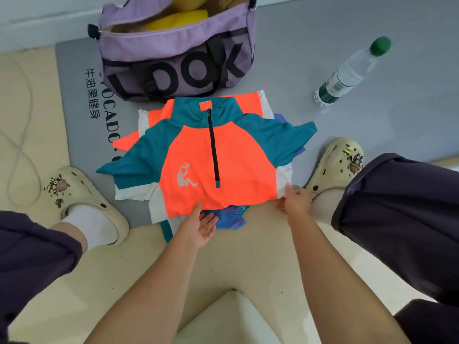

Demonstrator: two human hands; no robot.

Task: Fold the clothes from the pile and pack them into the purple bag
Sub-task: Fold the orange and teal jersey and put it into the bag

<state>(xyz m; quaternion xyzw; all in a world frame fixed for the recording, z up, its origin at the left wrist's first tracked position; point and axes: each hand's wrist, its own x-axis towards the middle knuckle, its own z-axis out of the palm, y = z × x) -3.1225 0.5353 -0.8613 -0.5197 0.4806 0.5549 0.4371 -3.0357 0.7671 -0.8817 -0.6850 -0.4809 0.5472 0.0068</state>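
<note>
- An orange and teal shirt (218, 155) with a black half-zip and a white figure print lies spread flat, front up, at the near edge of the grey mat (323, 33).
- The left hand (198, 225), fingers relaxed and palm up, touches its hem; the right hand (295, 199) pinches the hem's right corner.
- More clothes (231, 217) lie beneath.
- The purple bag (173, 53) stands unzipped just beyond the collar.

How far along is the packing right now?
Done: yellow items already sit inside the open purple bag. In hand: the orange-and-teal shirt lies flat, left hand and right hand at its hem. Left: folding it, plus the blue garment beneath.
</note>
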